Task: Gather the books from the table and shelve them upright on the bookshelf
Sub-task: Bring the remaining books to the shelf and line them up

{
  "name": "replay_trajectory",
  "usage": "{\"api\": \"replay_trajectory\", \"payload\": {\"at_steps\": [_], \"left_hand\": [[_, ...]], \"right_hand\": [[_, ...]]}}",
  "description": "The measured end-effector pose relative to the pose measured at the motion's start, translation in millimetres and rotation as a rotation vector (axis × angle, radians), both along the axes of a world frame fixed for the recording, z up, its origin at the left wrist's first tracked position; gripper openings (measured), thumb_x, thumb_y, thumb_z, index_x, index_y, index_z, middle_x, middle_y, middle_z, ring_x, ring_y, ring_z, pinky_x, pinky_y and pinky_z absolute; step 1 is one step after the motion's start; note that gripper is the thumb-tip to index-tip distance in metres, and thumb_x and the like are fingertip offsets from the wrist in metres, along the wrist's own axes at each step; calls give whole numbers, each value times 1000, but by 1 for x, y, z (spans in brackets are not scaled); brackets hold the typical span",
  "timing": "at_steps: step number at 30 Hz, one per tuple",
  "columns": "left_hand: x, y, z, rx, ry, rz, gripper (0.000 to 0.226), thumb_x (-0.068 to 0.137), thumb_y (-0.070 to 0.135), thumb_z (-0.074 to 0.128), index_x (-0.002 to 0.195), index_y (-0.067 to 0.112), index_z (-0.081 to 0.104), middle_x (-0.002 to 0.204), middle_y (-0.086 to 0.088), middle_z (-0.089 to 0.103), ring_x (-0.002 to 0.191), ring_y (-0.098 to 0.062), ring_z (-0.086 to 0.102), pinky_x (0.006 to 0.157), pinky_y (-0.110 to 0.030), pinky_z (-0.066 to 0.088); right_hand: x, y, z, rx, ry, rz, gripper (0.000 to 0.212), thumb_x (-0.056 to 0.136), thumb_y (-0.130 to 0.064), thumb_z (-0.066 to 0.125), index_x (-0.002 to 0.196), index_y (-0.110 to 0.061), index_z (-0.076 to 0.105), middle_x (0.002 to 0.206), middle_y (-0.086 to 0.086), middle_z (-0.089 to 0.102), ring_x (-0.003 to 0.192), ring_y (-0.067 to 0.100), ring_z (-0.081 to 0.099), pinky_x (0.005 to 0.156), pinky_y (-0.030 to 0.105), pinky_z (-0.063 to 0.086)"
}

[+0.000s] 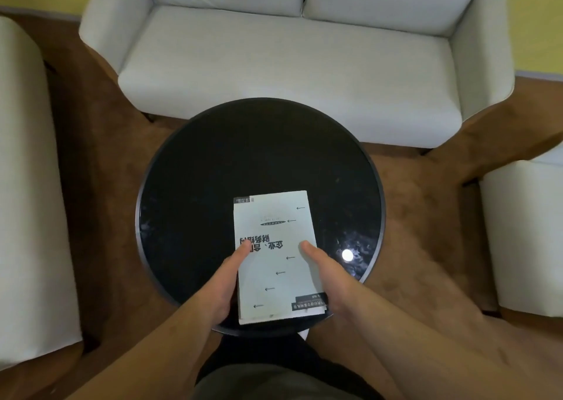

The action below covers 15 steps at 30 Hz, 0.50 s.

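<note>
A pale book [275, 256] with dark printed characters and small arrows lies flat on the near part of a round black table [231, 168], on top of at least one more book whose edges show under it at the near right corner. My left hand [224, 284] grips the stack's left edge, thumb on the cover. My right hand [327, 274] grips the right edge, thumb on the cover too. The fingers of both hands are hidden below the stack. No bookshelf is in view.
A white two-seat sofa [289, 64] stands behind the table. A white armchair [24, 186] is at the left and another white seat [527, 235] at the right. Brown carpet [103, 156] runs between them. A lamp's reflection [347, 255] glints on the tabletop.
</note>
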State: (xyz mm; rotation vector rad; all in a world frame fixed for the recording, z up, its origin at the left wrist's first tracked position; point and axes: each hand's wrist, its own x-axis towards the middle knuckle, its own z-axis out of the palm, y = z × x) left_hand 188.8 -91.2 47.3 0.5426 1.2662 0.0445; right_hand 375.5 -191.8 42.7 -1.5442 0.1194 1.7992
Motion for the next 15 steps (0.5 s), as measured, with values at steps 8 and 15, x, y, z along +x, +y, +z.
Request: {"api": "replay_trajectory", "payload": {"at_steps": [8,15], "left_hand": [[-19,-66,13,11,54,-82,41,98,49,47,116,22,70,110,-6,77,103,-28,73,100,-49,48],[-29,-97,26,-62,45,-19,52,86,60,59,124,25,66,109,-8,78,100,-30,75,94,-50,53]], "right_hand": [[-13,-79,-17,-35,73,56,82,76,-72,70,139,-22,54,126,8,73,118,33,68,107,55,47],[-38,-108,-12,31,81,40,87,70,-65,77,143,-26,50,131,9,70,120,34,67,108,55,47]]}}
